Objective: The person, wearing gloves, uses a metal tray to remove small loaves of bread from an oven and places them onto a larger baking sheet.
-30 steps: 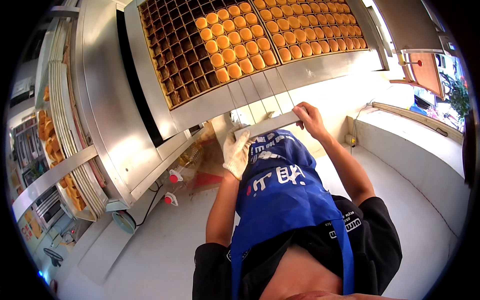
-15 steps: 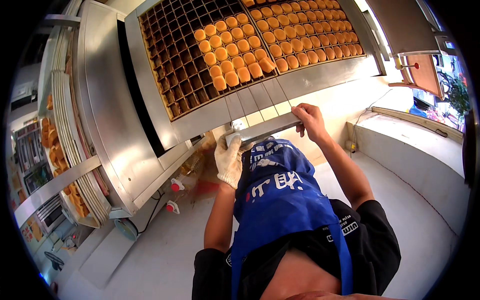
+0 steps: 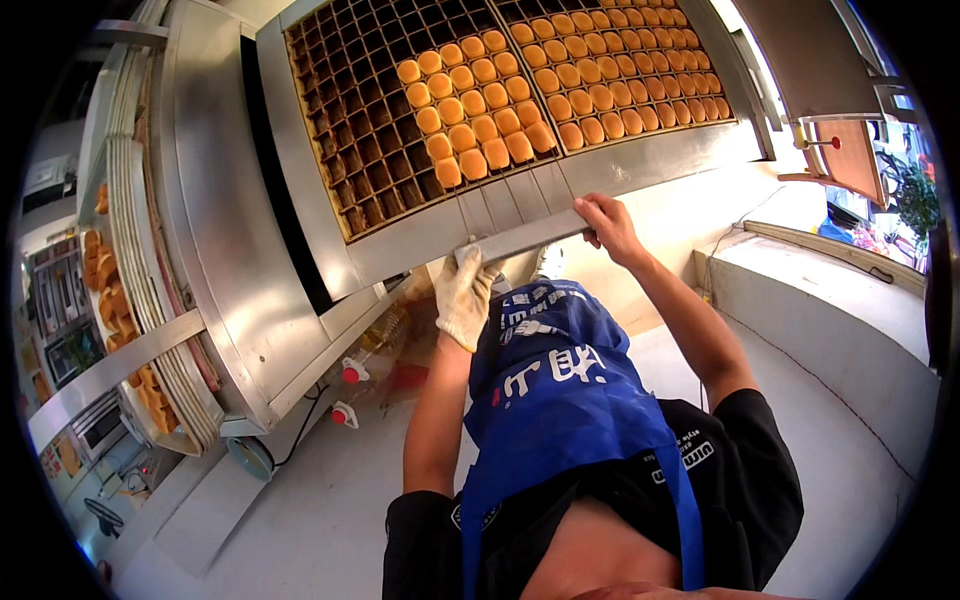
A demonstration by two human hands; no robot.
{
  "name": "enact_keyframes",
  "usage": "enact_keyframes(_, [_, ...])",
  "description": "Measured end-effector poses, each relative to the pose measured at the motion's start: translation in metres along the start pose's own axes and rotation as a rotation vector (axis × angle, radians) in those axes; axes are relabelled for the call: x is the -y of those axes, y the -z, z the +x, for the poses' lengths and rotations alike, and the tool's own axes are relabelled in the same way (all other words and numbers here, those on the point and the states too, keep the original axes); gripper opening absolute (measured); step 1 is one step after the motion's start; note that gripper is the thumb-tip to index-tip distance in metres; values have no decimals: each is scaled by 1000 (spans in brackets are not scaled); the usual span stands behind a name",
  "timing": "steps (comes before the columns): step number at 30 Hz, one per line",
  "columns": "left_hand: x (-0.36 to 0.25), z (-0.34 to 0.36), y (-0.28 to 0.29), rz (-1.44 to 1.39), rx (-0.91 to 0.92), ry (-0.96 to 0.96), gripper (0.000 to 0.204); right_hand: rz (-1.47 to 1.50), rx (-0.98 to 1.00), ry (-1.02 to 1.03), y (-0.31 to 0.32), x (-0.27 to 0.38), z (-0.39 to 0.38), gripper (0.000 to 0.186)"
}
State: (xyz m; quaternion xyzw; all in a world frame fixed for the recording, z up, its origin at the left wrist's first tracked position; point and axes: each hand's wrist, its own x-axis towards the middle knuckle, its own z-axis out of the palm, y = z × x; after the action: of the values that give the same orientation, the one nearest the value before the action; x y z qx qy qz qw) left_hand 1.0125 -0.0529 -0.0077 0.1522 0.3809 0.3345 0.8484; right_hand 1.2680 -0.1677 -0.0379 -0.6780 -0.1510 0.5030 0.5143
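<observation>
My left hand (image 3: pixel 463 298), in a cream knitted glove, and my bare right hand (image 3: pixel 610 225) grip opposite ends of a flat steel bar (image 3: pixel 522 236). Thin metal rods (image 3: pixel 515 190) run from it to the near buns in a grid mould (image 3: pixel 350 120) on the steel machine. In that left grid, golden square buns (image 3: pixel 470 102) fill the right-hand portion, the nearest row sitting askew over the front squares, while the left-hand squares are dark and bare. The right grid holds rows of similar buns (image 3: pixel 620 92). The rods' far ends are hidden under the buns.
A rack of stacked trays (image 3: pixel 150 270) with baked pieces (image 3: pixel 110 290) stands at left beside a steel cabinet (image 3: pixel 220 200). A white ledge (image 3: pixel 810 270) runs along the right, below a hinged panel (image 3: pixel 845 155). Red-capped containers (image 3: pixel 350 373) stand beneath the machine.
The near buns in the left grid have shifted toward the front edge and now sit askew. The bar dipped toward me, then rose toward the machine, both hands still gripping it.
</observation>
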Motion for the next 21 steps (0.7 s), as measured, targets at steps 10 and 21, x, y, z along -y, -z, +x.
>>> enact_keyframes(10, [-15,-8,-14,108,5,-65,29,24,-37,3,-3,32,-10,33])
enact_keyframes(21, [-67,37,-54,79,58,-77,12,62,-99,-144,-17,110,42,35])
